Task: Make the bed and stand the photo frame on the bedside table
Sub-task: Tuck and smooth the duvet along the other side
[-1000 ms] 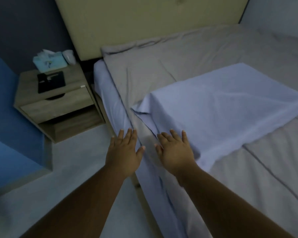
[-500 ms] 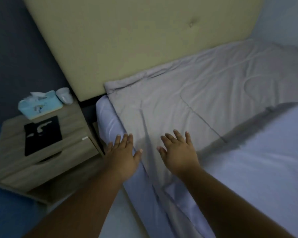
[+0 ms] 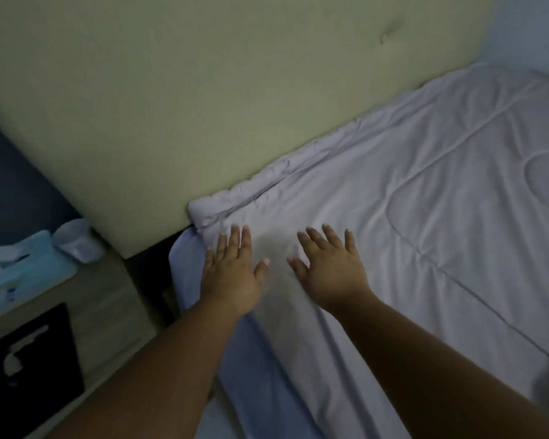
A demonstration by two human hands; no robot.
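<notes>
Left hand [image 3: 233,277] and right hand [image 3: 332,269] flat, fingers spread, on grey quilted comforter [image 3: 425,217]. Flat black photo frame [image 3: 29,365] on wooden bedside table [image 3: 108,305], cut off at frame edge.

Dim, bluish light throughout — no glare. Everything looks soft, slightly blurred. Straight lines bend toward the wide-angle edges.

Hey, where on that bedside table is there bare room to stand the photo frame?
A bare wood strip on the bedside table lies between the flat black photo frame and the bed-side edge. The back is crowded: tissue box and cup.
</notes>
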